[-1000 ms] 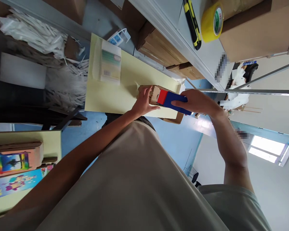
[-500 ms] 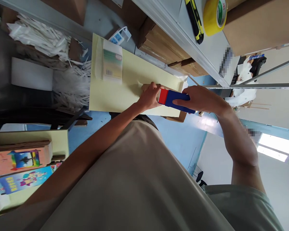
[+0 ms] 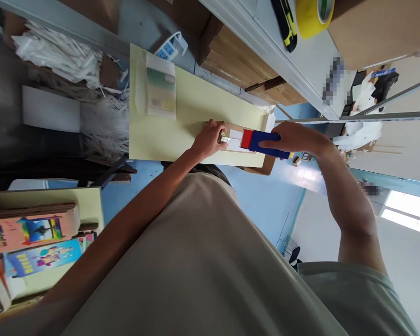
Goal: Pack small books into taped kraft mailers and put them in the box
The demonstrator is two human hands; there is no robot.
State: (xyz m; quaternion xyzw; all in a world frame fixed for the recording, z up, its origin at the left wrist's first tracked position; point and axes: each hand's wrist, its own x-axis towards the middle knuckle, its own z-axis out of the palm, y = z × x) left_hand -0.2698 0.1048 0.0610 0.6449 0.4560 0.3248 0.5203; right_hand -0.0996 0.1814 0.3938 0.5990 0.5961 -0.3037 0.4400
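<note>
Left-hand grip: left hand (image 3: 209,141) clasps the left end of a small brown cardboard box (image 3: 236,127).
Right-hand grip: right hand (image 3: 296,140) is wrapped round a blue-and-red handheld tool (image 3: 256,140), apparently a tape dispenser.
Box place: right half of the pale yellow rectangular table (image 3: 196,100), towards the near edge.
Box progress: shiny film (image 3: 224,138) shows at the left end; the tool stands partway along, so the work looks unfinished; sealing cannot be told.

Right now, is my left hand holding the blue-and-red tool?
No, your right hand grips the blue-and-red tool, while your left hand is at the end of the cardboard box.
</note>
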